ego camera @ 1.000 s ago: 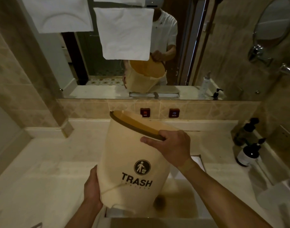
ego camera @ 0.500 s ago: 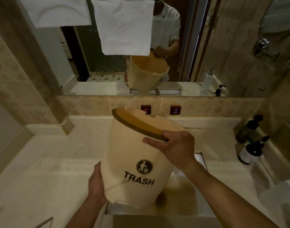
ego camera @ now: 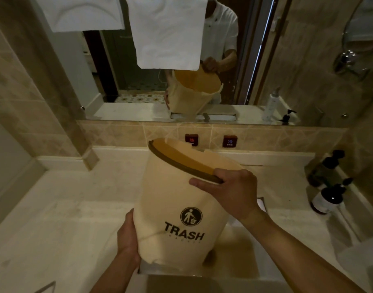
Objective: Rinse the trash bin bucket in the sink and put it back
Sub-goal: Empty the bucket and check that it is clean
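A cream trash bin bucket (ego camera: 177,199) with a dark brown rim and a black "TRASH" print hangs tilted above the sink (ego camera: 234,259), its mouth facing away toward the wall. My right hand (ego camera: 230,191) grips the near rim, fingers curled over the brown edge. My left hand (ego camera: 128,240) holds the lower left side near the base. The sink basin lies mostly hidden behind the bucket.
Two red hot and cold buttons (ego camera: 211,141) sit on the tiled backsplash behind the bucket. Dark pump bottles (ego camera: 329,195) stand on the right of the counter (ego camera: 60,218). A wide mirror (ego camera: 255,60) and white towels (ego camera: 166,32) hang above.
The bucket and both hands sit slightly higher and to the right in view; the tilt and both grips look unchanged.
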The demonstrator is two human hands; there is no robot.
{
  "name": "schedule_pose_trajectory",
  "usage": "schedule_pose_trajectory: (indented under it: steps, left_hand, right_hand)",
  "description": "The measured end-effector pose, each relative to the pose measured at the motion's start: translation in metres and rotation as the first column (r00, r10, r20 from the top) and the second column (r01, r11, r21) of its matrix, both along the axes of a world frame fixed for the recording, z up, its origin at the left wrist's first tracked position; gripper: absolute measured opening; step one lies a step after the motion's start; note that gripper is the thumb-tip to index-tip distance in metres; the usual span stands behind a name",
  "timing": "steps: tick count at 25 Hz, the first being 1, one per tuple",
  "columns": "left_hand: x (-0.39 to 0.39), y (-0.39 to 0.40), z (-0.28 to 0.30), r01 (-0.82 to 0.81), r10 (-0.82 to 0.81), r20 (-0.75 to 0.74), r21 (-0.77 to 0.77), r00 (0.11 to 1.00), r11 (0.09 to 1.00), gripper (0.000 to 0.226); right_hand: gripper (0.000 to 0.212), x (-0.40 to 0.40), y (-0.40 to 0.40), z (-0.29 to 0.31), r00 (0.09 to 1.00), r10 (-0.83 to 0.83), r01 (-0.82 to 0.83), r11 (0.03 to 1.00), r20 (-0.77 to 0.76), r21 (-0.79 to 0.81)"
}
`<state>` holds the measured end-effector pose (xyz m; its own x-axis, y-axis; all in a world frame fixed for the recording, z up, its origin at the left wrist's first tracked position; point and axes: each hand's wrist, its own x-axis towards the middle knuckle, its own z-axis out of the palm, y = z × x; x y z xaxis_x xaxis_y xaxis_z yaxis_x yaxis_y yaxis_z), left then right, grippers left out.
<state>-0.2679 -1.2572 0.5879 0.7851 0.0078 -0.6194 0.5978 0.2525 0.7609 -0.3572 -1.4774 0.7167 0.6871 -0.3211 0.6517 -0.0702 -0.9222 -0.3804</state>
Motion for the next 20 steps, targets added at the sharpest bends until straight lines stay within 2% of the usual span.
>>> schedule_pose_trajectory:
  steps: [4,9,13,16,20]
  left_hand:
    - [-0.015,-0.018,-0.006,0.032,-0.031,-0.044,0.018,0.999,0.999,0.042]
    - [-0.031,0.009,-0.002,-0.076,0.076,-0.019,-0.012,0.997,0.997,0.027]
    - [-0.005,-0.002,-0.002,-0.053,0.053,-0.009,0.011,0.999,0.999,0.050]
    - [-0.009,-0.017,-0.009,-0.007,0.007,-0.018,0.037,1.000,0.999,0.057]
    - [-0.026,-0.001,-0.013,-0.055,0.056,-0.023,0.062,0.998,0.997,0.032]
  right_hand:
    - [0.057,-0.011,-0.003,0.005,0.999,0.011,-0.010,0.999,-0.039,0.030]
    - [0.063,-0.002,0.011,-0.006,0.997,0.047,-0.047,0.999,-0.054,-0.004]
    - [0.064,0.000,0.001,-0.008,0.999,0.002,-0.002,1.000,-0.041,0.002]
    - [0.060,-0.006,-0.006,-0.003,0.998,-0.019,0.018,1.000,-0.058,-0.020]
    - [0.061,0.000,0.005,-0.002,0.997,0.033,-0.034,0.999,-0.075,-0.014]
